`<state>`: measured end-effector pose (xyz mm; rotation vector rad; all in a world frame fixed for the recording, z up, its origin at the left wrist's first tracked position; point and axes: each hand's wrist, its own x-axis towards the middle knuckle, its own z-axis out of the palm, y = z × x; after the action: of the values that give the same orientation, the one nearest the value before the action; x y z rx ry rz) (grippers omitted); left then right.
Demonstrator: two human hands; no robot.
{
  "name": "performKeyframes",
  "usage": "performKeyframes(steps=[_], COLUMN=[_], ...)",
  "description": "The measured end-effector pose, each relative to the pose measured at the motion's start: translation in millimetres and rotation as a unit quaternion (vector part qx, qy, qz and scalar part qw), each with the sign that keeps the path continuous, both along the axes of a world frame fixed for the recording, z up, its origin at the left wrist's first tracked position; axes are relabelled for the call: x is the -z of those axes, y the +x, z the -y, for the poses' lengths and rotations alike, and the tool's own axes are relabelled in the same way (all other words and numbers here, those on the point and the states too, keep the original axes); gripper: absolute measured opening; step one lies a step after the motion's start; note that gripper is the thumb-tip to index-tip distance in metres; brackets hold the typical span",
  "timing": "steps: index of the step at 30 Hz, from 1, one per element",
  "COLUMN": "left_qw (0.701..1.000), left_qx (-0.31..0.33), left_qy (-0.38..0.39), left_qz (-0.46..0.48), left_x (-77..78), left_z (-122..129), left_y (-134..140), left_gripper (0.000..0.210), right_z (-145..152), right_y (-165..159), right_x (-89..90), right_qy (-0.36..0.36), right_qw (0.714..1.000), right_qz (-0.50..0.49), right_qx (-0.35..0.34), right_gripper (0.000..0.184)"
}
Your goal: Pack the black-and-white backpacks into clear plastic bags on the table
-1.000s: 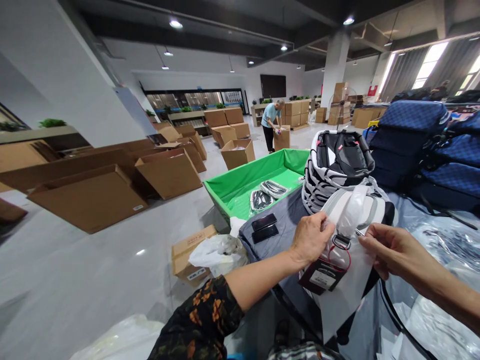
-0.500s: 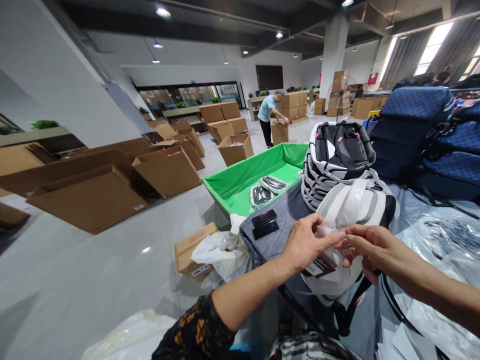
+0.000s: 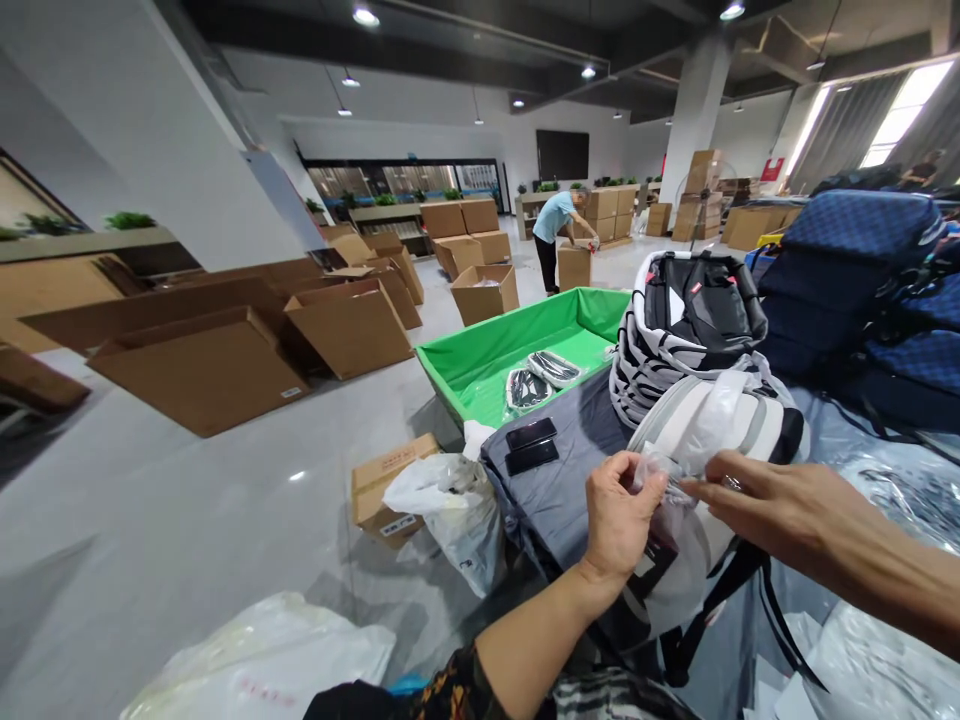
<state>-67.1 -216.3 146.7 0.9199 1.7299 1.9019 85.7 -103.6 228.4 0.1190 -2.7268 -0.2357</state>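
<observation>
On the front of the grey-and-white backpack (image 3: 712, 440), just ahead of the striped stack (image 3: 652, 350), the left hand (image 3: 619, 515) pinches a thin plastic wrapper (image 3: 664, 470) (limp, slippery, best gripped at its edge) while the right hand (image 3: 765, 505) touches it with extended fingers.

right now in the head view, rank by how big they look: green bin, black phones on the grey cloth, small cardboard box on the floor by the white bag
1. green bin
2. small cardboard box
3. black phones

The bin lies farther off, so its lead is safe.

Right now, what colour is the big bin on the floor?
Bright green; the bin shows best in the head view.
</observation>
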Motion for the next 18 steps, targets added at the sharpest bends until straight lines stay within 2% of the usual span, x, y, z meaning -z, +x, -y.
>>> performKeyframes(steps=[2,4,7,9,11,13,16,18], left_qw=[0.996,0.974,0.907,0.861,0.827,0.807,0.78,0.759], left_qx=[-0.046,-0.098,-0.134,-0.141,-0.153,-0.165,-0.187,-0.194], left_qy=[-0.005,-0.002,0.018,0.007,-0.014,-0.025,-0.018,-0.008], left_qz=[-0.075,-0.202,-0.399,-0.489,-0.541,-0.566,-0.597,-0.621], left_x=[-1.3,-2.4,-4.8,-7.4,-10.2,-11.9,-11.3,-9.1], left_z=[1.3,4.4,11.8,16.8,20.2,21.5,20.5,19.4], left_y=[2.9,7.2,15.2,20.6,25.5,29.7,34.5,36.7], left_gripper=[0.009,0.011,0.014,0.015,0.015,0.014,0.01,0.01], right_z=[-2.2,-2.0,-2.8,-5.8,-9.9,-13.3,-14.4,-13.7], right_y=[-5.7,-13.4,-22.8,-25.2,-24.0,-20.0,-12.6,-9.5], right_x=[2.7,6.6,12.0,15.3,19.0,23.0,27.1,27.2], right_qy=[0.077,0.086,0.048,0.012,-0.021,-0.036,0.001,0.034], right_qw=[0.997,0.996,0.997,0.996,0.996,0.997,0.998,0.999], right_qz=[0.008,0.021,0.044,0.048,0.033,-0.011,-0.046,-0.033], right_qx=[-0.005,0.006,0.048,0.073,0.075,0.071,0.044,0.018], right_gripper=[0.039,0.035,0.025,0.021,0.022,0.03,0.05,0.056])
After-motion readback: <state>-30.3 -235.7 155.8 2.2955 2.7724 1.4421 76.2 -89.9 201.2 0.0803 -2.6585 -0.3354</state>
